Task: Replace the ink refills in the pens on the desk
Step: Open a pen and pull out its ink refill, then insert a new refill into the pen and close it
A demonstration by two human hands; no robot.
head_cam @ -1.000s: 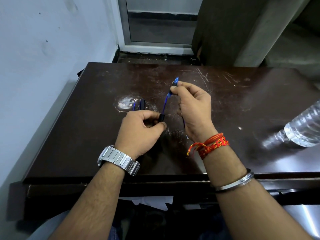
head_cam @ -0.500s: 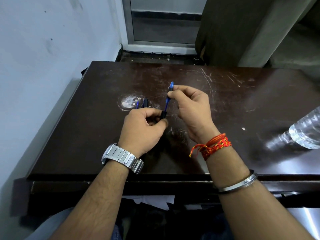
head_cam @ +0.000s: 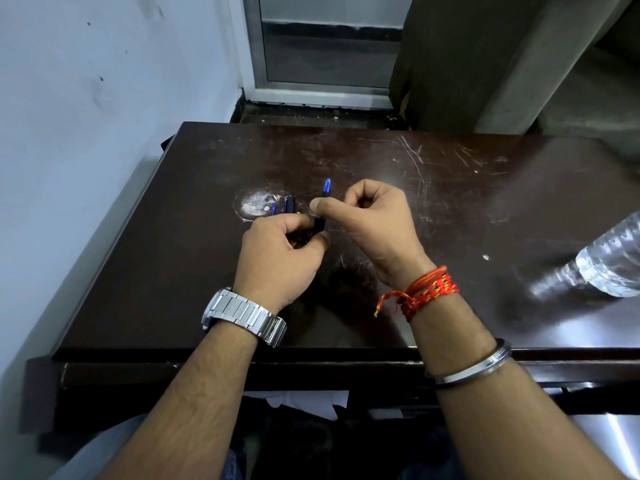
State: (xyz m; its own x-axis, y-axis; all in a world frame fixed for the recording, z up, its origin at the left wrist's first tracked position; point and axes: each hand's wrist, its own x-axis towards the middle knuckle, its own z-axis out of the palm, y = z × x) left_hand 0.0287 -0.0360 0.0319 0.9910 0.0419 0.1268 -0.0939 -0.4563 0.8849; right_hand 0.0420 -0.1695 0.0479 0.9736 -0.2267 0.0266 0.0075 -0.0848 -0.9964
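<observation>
Dim, cool light — brightest on the pale wall (head_cam: 86,98) at left. A soft glare patch sits on the dark desk (head_cam: 485,209) top, and the water bottle (head_cam: 613,265) throws bright streaks. Wide-angle bending curves the edges — corners slightly soft.

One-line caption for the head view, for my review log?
Left hand and right hand together hold a blue pen above a scratched dark desk.

Blue pen (head_cam: 325,202) upright between fingers; others (head_cam: 286,205), seemingly pens, on desk (head_cam: 450,209).
</observation>
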